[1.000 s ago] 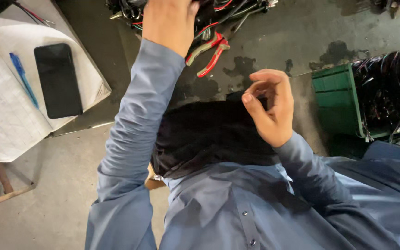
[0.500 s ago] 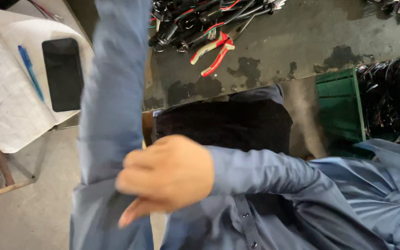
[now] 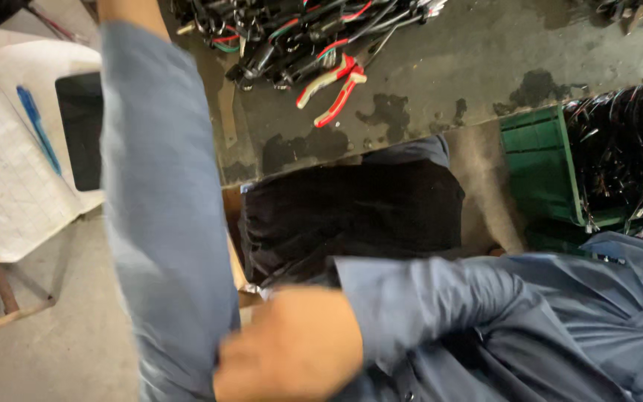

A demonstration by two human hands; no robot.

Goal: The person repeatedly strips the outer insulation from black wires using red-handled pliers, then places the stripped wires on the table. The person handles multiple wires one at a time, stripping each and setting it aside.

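Left sleeve (image 3: pixel 161 208) first: it runs straight up the picture over the bench's (image 3: pixel 440 67) near left corner. The right hand (image 3: pixel 284 350) has come across from the right and now sits low on that sleeve near the elbow. Its fingers look curled against the cloth, but the blur keeps us from telling whether they pinch it. The left arm has stretched farther: we see only the left wrist (image 3: pixel 124 11), while the left hand is out of view. Pliers (image 3: pixel 333 89) lie untouched mid-bench by the wires (image 3: pixel 292 30); the phone (image 3: pixel 80 130) and pen (image 3: pixel 37 126) lie left of the sleeve.
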